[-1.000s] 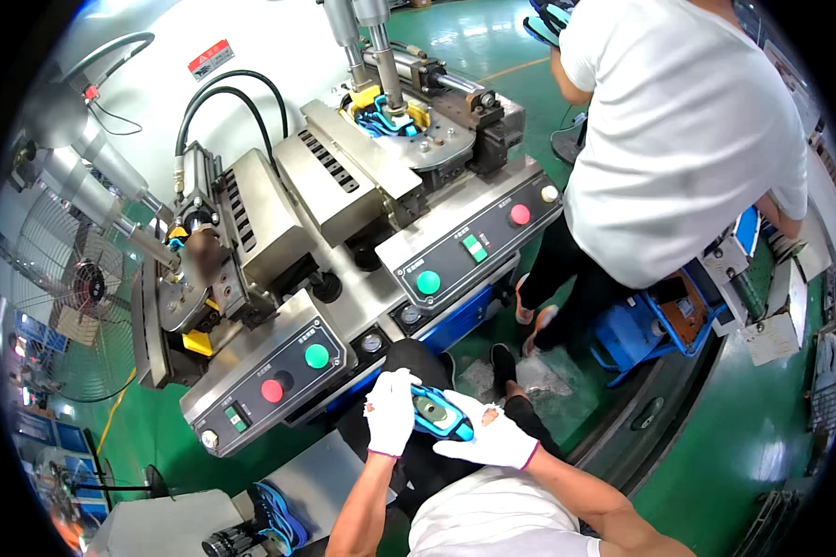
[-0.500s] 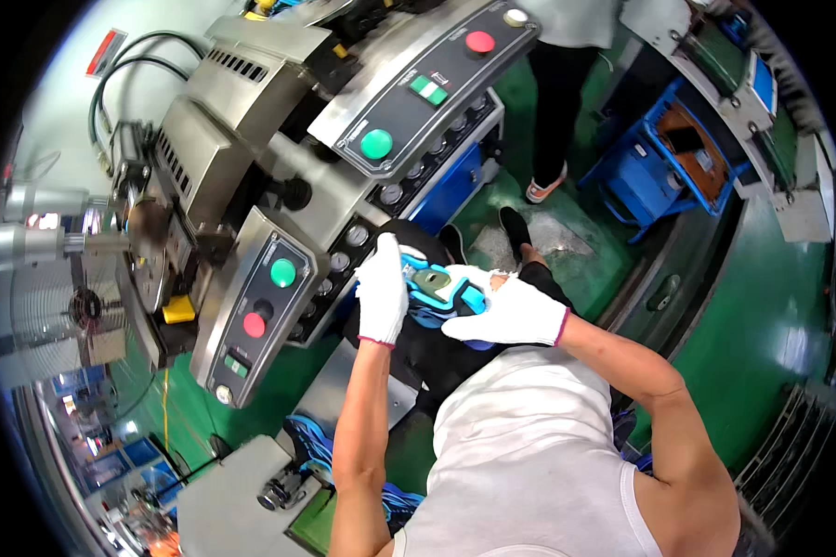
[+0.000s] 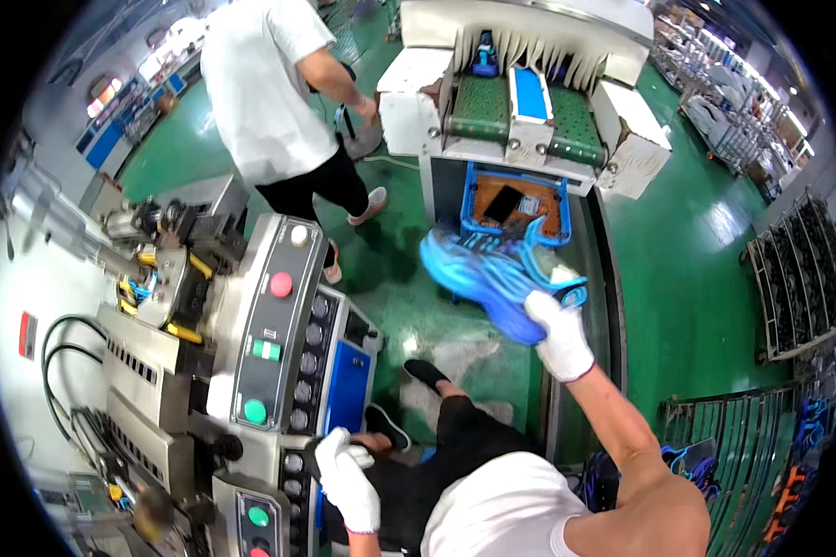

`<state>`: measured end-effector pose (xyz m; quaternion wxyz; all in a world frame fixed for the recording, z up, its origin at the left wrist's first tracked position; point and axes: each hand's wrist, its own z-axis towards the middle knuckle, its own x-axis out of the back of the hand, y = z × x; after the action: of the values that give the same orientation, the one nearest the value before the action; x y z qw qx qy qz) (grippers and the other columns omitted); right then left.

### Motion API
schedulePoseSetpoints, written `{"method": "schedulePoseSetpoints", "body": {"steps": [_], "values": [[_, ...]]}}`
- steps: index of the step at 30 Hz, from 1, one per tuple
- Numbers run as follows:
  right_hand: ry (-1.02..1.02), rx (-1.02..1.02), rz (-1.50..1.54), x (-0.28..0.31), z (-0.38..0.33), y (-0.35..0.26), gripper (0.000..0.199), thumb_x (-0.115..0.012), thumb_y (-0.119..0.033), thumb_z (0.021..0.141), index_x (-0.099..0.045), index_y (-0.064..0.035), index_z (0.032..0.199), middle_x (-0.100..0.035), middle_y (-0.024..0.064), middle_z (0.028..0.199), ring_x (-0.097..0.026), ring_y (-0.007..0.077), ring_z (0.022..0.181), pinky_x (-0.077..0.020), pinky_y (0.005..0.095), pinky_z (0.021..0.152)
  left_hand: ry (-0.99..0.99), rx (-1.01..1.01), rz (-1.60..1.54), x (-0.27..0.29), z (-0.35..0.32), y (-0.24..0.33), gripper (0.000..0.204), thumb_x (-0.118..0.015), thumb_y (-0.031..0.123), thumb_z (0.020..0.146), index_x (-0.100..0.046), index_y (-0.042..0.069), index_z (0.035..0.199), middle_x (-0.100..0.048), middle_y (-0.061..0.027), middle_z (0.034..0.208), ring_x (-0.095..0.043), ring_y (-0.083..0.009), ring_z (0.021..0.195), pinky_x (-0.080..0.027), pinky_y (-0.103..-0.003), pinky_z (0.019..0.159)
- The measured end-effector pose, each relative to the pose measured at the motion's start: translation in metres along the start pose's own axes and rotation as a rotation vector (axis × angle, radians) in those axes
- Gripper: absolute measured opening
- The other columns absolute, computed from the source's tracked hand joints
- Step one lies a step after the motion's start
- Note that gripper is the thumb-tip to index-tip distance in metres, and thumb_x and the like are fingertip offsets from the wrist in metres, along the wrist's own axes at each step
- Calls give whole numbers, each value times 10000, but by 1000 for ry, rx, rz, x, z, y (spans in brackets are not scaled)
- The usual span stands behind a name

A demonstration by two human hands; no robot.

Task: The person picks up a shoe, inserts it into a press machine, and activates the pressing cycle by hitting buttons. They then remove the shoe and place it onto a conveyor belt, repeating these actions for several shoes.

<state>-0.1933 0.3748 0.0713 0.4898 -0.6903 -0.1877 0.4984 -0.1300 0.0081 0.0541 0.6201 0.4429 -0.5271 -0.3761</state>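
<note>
My right hand (image 3: 562, 339), in a white glove, is stretched out ahead and closed on a blue shoe (image 3: 492, 283) with loose light-blue straps. The shoe is smeared by motion, and its toe-to-heel direction is hard to read. Behind it, partly covered, a blue crate (image 3: 467, 200) holds a brown board with a dark flat thing on it. My gloved left hand (image 3: 348, 478) hangs beside the machine's row of gauges, fingers loosely bent and apart, with nothing visible in them.
A control panel (image 3: 274, 325) with red and green buttons stands at left. Ahead is a conveyor machine (image 3: 481, 110) with green belts, another shoe (image 3: 484, 58) on one. A co-worker (image 3: 269, 93) stands at far left. Racks (image 3: 794, 278) line the right side.
My view has swung right. Both hands were together at the blue shoe over my lap; now the right hand alone carries it forward toward the crate, and the left has let go.
</note>
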Motion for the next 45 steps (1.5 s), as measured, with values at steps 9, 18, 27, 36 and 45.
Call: {"method": "schedulePoseSetpoints", "body": {"steps": [9,18,27,36,45], "values": [[631,532,-1045,123,300,-97,801,-775,-600,852,-642,-16,1384,-704,224,1306,-666,356,1216,-493,435,1054,-249,-49,378,-26,-44,-49,293,-622,121,1027,-643,49,1311,-706,-150,1160,-709,-248,927,-575,-375,857],[560,94,-1340,126,462,-112,888,-772,-739,771,-709,-2,1261,-762,179,964,-742,245,680,-579,390,572,-269,130,424,-54,-24,-53,283,-644,173,1023,-659,52,1278,-697,-181,1214,-680,-363,1125,-539,-436,973],[480,253,-1654,202,517,-162,755,-756,-556,890,-644,52,1322,-731,176,1154,-698,294,1075,-555,414,927,-236,107,271,-67,17,-93,287,-692,67,960,-636,-5,1231,-656,-191,1110,-668,-330,928,-549,-410,836],[-217,-84,-840,49,103,168,567,-590,-190,1081,-404,60,1555,-457,211,1593,-593,301,1323,-528,402,1102,105,195,359,15,-71,-73,243,-660,165,1003,-698,71,1223,-685,-151,1165,-685,-339,1070,-560,-398,901],[-1437,-407,-663,-163,-149,207,457,-515,-61,1095,-439,51,1532,-508,188,1564,-627,273,1285,-555,415,1071,820,648,452,87,-304,-100,102,-696,117,968,-725,45,1034,-709,-143,999,-708,-308,948,-560,-390,840]]}}
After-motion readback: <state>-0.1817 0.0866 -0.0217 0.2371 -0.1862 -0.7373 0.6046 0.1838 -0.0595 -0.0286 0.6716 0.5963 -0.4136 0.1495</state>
